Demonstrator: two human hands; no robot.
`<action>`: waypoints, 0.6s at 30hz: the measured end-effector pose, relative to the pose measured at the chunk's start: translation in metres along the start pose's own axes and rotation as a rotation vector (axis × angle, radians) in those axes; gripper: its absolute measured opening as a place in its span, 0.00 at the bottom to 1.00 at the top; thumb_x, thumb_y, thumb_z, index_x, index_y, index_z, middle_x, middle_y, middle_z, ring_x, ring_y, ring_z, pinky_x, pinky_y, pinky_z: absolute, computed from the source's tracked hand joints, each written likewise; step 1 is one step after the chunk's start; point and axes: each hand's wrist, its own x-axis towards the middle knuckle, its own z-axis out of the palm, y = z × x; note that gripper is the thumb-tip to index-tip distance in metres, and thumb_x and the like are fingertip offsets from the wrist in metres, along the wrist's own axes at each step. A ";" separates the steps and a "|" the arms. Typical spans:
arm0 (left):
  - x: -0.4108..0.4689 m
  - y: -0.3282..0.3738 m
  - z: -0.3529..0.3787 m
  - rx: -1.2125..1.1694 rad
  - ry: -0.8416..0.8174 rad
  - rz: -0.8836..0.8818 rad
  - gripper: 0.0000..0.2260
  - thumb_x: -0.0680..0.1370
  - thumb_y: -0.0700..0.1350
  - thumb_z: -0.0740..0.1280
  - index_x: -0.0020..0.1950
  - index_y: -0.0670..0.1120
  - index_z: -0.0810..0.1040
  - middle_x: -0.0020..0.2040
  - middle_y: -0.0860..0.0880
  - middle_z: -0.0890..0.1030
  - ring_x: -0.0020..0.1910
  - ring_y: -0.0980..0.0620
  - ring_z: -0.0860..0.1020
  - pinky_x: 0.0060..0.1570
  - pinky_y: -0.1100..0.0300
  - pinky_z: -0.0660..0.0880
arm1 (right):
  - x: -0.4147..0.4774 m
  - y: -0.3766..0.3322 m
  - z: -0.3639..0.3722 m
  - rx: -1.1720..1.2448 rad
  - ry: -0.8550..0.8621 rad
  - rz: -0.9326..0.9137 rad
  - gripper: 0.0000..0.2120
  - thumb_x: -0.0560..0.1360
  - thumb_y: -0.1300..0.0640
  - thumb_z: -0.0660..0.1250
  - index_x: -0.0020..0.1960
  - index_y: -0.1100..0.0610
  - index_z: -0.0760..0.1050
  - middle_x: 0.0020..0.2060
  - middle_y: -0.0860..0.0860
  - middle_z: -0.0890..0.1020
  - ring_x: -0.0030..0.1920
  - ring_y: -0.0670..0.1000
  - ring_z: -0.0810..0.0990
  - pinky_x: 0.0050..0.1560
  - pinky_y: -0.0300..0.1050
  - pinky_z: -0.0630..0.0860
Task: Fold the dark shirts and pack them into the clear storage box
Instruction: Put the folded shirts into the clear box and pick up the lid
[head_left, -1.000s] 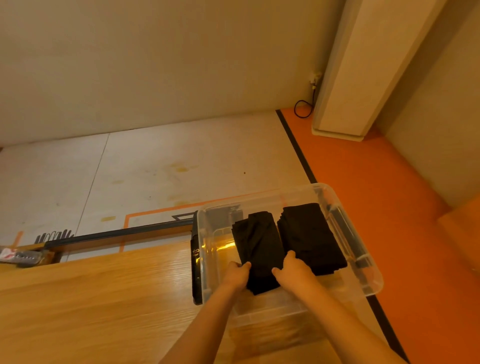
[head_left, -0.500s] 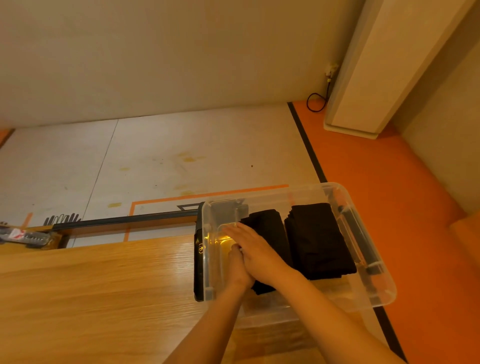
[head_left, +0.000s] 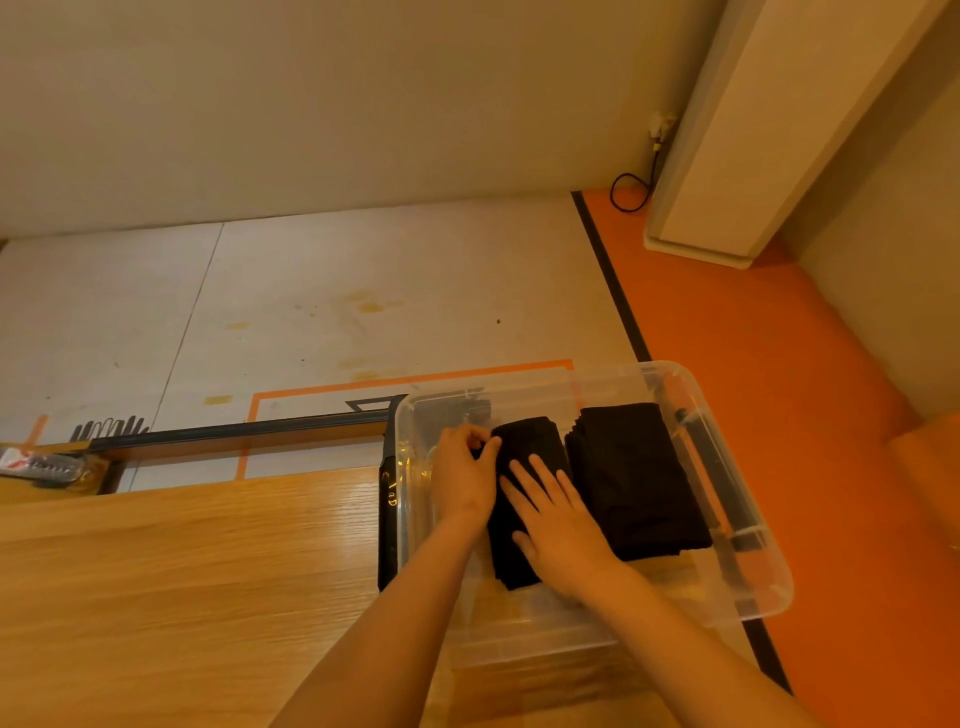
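Dark fabric covers most of the floor of the clear storage box (head_left: 769, 597), which sits at lower right of the frame on the right end of the wooden table (head_left: 182, 571). Two folded bundles lie inside it, side by side: the left shirt (head_left: 530, 441) under both hands, and the right stack (head_left: 639, 478) just beside it, toward the box's right wall.

Hand state:
- The left hand (head_left: 462, 480) has its fingers curled at the shirt's upper-left corner and appears to pinch the fabric edge there.
- The right hand (head_left: 563, 530) lies flat on the shirt with its fingers straight and spread, pressing down and gripping nothing.

The step in hand is judged to be seating and squaring the left shirt.

Procedure:
1. Hold the flat palm in place as an anchor so the folds do not slide or open.
2. Draw the pinched corner outward only enough to take out slack, since overpulling would likely undo the fold.
3. Align the shirt's long edge parallel to the right stack, closing any gap between them without overlapping.
4. Release the corner first, then lift the palm straight up.

A band of bare box floor shows at the left of the shirt.
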 end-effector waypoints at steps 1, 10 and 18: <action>0.001 0.000 0.000 -0.009 0.020 -0.022 0.02 0.79 0.45 0.66 0.47 0.48 0.75 0.47 0.52 0.74 0.41 0.61 0.72 0.38 0.71 0.65 | -0.001 0.001 0.003 -0.017 -0.009 -0.020 0.34 0.62 0.44 0.78 0.66 0.54 0.76 0.66 0.53 0.76 0.67 0.57 0.74 0.65 0.54 0.69; 0.007 -0.012 0.003 -0.184 -0.009 -0.210 0.05 0.79 0.41 0.65 0.44 0.47 0.75 0.40 0.50 0.77 0.41 0.53 0.76 0.39 0.66 0.70 | -0.003 0.013 0.009 -0.195 -0.092 -0.148 0.39 0.69 0.36 0.30 0.75 0.52 0.36 0.75 0.51 0.36 0.74 0.58 0.31 0.69 0.49 0.25; 0.013 -0.015 0.007 -0.357 0.045 -0.381 0.04 0.81 0.41 0.63 0.47 0.45 0.76 0.43 0.48 0.77 0.39 0.53 0.75 0.38 0.64 0.71 | -0.004 0.025 0.010 -0.183 -0.180 -0.130 0.31 0.80 0.37 0.36 0.77 0.49 0.55 0.72 0.53 0.69 0.73 0.56 0.59 0.69 0.53 0.51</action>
